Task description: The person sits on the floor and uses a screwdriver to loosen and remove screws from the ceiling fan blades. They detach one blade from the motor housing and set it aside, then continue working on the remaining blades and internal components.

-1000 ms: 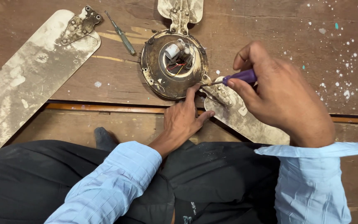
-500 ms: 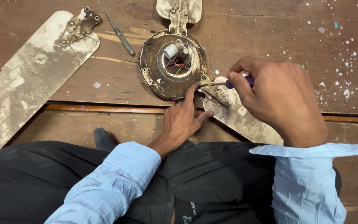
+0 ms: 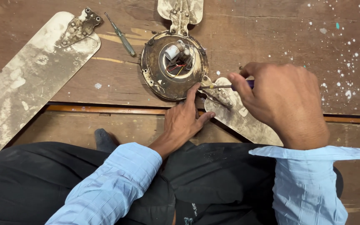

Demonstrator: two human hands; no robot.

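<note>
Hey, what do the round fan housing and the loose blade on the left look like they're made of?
Round fan housing: likely metal, dull brown, tarnished, worn edges. Loose blade: pale sheet, perhaps painted metal, heavily grimed; its bracket looks like dirty metal.

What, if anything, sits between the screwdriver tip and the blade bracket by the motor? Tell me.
Nothing visible. The right hand holds the screwdriver with its tip right at the blade bracket; the left hand rests just below, against the fan motor.

A purple-handled screwdriver (image 3: 230,86) is laid level, its tip set at the bracket of a grimy fan blade (image 3: 238,114). The rusty round ceiling-fan motor housing (image 3: 174,66) is seen lying open, wiring exposed.
</note>
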